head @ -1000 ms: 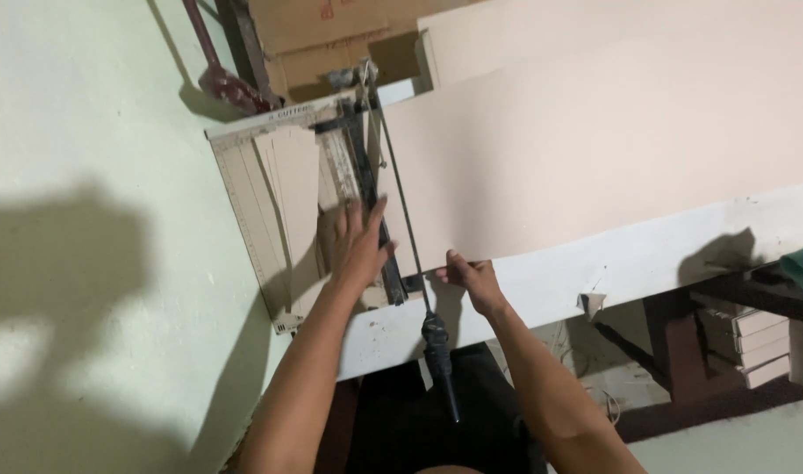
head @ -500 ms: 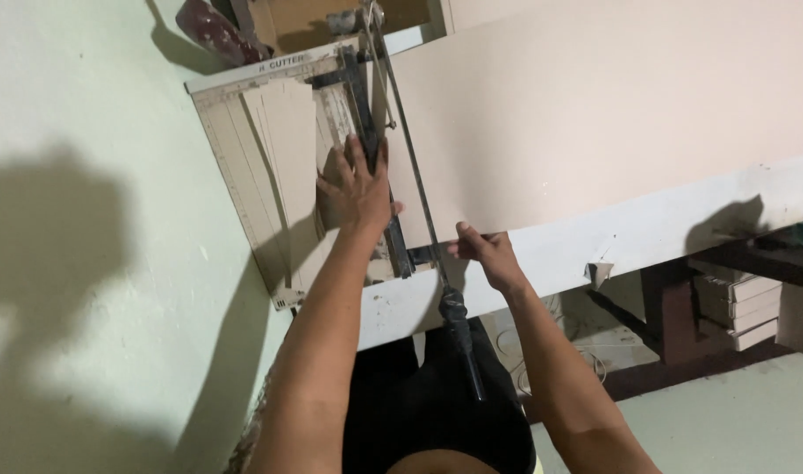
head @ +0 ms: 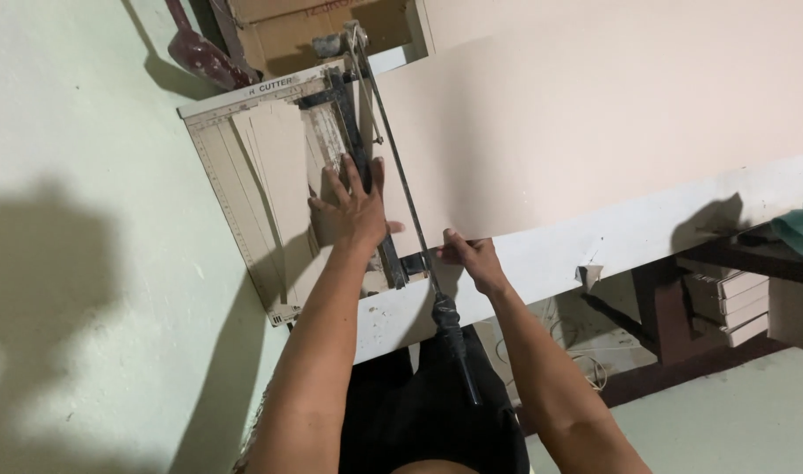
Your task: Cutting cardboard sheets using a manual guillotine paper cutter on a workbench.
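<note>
Flat, left hand (head: 356, 211) open on pale beige sheet (head: 595, 123) (wide, smooth); right hand (head: 472, 261) pinches its edge.

So there's a long white table (head: 647, 233), kinda scuffed along the front edge. Sitting on it: a lever-arm paper cutter (head: 243, 193) at the left end and a big beige board (head: 595, 114) covering the rest.

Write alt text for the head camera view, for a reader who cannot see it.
A person's left hand presses flat on a strip of board on a lever paper cutter, while the right hand pinches the edge of a large beige sheet beside the blade arm. The cutter sits on a white workbench.
</note>
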